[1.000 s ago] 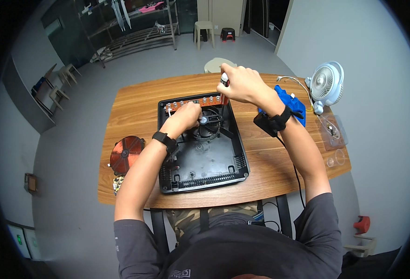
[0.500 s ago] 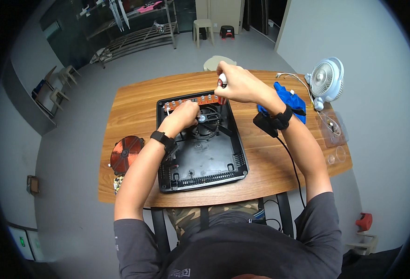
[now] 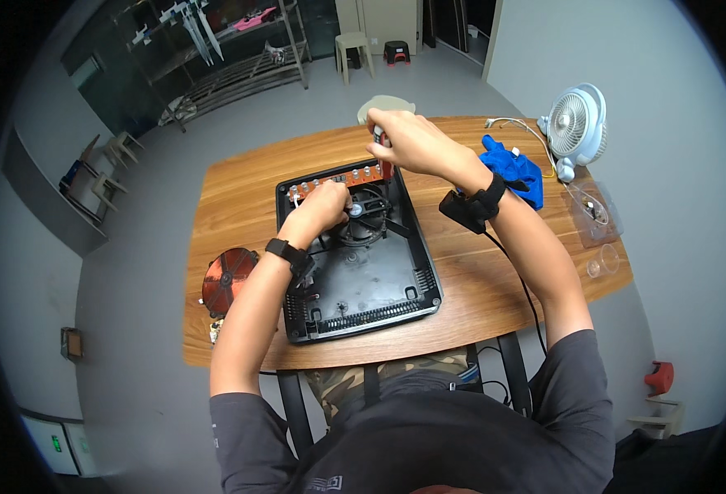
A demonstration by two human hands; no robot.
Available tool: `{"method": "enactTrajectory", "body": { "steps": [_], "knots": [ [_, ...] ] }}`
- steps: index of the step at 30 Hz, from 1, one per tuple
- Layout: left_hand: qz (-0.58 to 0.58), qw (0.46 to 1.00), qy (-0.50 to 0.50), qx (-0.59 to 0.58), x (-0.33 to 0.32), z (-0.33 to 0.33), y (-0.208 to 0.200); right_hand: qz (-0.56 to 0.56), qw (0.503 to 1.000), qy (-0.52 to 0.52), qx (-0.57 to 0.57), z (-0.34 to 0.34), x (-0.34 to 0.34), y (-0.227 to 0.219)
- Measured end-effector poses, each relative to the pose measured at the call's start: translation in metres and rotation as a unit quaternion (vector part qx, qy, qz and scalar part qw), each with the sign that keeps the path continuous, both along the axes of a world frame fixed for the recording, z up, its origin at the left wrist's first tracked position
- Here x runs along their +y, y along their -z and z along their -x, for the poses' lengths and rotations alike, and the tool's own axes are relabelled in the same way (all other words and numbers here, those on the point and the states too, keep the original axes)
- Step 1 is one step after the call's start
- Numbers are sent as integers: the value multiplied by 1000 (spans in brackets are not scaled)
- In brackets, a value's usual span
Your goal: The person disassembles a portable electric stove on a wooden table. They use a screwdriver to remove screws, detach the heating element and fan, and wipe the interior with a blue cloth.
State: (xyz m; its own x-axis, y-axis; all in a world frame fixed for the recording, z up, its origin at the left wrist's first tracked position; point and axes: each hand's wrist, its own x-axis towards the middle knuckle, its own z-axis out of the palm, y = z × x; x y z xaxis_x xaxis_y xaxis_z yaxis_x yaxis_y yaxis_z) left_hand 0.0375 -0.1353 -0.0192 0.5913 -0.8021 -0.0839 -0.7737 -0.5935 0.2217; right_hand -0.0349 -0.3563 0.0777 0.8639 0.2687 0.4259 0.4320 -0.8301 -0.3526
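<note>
Black housing [image 3: 371, 280] lies open side up on the wooden bench [image 3: 478, 272], in front of us, its long sides running away from our body. Along its far wall we see an orange strip board [image 3: 364, 174] with a row of small round parts. Our right hand [image 3: 404, 142] is closed around a red tool [image 3: 386, 170], held upright over the strip's right end; we cannot tell whether its tip touches. Our left hand [image 3: 322, 206] has its fingers curled in, just beside the round black fan part [image 3: 367, 226] inside the housing; we cannot tell whether they pinch anything. We wear black bands on both of our 2 wrists. Left of the housing sits a copper-coloured coil disc [image 3: 229, 280]. To the right we have a blue cloth [image 3: 518, 177], a pale desk fan [image 3: 573, 128] and a clear plastic tray [image 3: 581, 230].
</note>
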Motion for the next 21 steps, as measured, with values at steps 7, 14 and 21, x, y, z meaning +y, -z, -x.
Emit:
{"method": "enactTrajectory", "body": {
  "steps": [7,14,21],
  "knots": [
    [29,1000,1,-2,8,-5,10,31,999,24,11,7,14,-4],
    [15,1000,8,-13,5,-8,13,-29,998,28,-41,-7,3,17],
    [3,1000,3,-5,6,-2,5,-21,998,47,-30,9,13,12]
  ]
}}
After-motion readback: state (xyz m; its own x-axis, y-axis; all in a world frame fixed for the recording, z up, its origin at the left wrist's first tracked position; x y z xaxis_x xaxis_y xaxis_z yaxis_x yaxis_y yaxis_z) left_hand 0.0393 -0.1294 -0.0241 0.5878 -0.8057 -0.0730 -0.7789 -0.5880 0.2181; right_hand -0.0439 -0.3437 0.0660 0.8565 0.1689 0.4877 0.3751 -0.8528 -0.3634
